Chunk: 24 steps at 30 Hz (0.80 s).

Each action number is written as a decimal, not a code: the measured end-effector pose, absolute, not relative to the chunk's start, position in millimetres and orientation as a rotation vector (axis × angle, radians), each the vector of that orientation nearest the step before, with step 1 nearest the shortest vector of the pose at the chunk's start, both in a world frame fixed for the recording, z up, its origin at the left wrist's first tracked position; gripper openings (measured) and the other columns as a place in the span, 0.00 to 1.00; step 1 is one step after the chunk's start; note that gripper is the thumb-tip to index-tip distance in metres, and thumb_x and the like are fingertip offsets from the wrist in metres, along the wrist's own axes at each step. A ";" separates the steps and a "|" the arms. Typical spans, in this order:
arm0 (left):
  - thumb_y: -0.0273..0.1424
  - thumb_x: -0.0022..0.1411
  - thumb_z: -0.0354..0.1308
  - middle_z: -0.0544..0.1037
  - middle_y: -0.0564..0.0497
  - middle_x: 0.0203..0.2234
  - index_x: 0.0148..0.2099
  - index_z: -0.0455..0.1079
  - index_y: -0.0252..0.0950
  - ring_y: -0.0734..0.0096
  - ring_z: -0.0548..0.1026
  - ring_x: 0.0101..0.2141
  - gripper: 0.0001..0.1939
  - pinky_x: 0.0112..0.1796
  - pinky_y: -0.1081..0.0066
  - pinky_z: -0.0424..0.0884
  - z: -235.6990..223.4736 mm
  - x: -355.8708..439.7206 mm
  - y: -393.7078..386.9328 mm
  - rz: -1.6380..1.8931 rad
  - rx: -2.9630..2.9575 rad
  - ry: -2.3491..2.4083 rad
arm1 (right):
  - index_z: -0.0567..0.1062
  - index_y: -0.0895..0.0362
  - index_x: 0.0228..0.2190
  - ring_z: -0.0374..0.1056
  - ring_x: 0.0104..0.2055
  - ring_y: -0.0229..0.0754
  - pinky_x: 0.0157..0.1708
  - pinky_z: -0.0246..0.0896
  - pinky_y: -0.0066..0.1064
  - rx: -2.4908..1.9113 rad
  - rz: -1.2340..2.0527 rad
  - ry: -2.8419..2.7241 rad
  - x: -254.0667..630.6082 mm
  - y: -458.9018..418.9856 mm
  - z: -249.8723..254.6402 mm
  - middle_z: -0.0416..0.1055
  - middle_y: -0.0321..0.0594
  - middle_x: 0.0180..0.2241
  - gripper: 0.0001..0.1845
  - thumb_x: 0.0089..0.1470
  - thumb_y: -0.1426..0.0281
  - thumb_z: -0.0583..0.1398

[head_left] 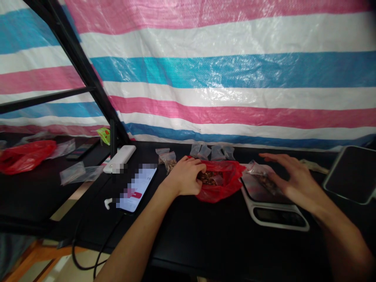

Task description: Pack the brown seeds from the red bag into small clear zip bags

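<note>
Red bag (219, 194) meets the left hand (187, 176) (grip too obscured to tell), right hand (295, 179) spread.

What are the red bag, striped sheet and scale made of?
Red bag: thin plastic film, slightly shiny; soft crumples.
Striped sheet: probably woven plastic, glossy; creases and glare.
Scale: smooth white rim, likely moulded plastic; dark plate reflects faintly, so glass, metal or plastic, can't tell.

A lit phone (140, 192) lies near the left edge of the black desk (199, 231), a white earbud (107, 203) just beside it. Toward the back left corner sits a long white device (123, 156). Dark cables (74, 256) droop over the near edge. Behind the back edge hangs a striped plastic sheet (229, 70).
</note>
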<state>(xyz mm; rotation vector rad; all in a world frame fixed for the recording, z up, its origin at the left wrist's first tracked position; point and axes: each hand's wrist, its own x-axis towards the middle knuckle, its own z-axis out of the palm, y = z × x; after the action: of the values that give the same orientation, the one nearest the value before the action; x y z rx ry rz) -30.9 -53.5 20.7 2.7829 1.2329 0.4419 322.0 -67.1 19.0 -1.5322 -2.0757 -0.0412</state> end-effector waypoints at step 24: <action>0.39 0.71 0.57 0.76 0.44 0.55 0.61 0.66 0.39 0.59 0.75 0.53 0.20 0.55 0.62 0.69 19.5 -3.2 -69.9 1.247 2.255 0.849 | 0.72 0.47 0.55 0.73 0.41 0.46 0.46 0.71 0.41 -1.130 0.374 -1.697 215.5 -72.3 35.3 0.75 0.39 0.45 0.26 0.57 0.60 0.68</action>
<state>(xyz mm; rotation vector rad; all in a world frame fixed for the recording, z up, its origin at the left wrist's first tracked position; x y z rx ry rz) -3.2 -69.9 19.5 2.2551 0.8485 1.2474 215.5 -72.3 35.3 -1.1301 -1.6974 0.3740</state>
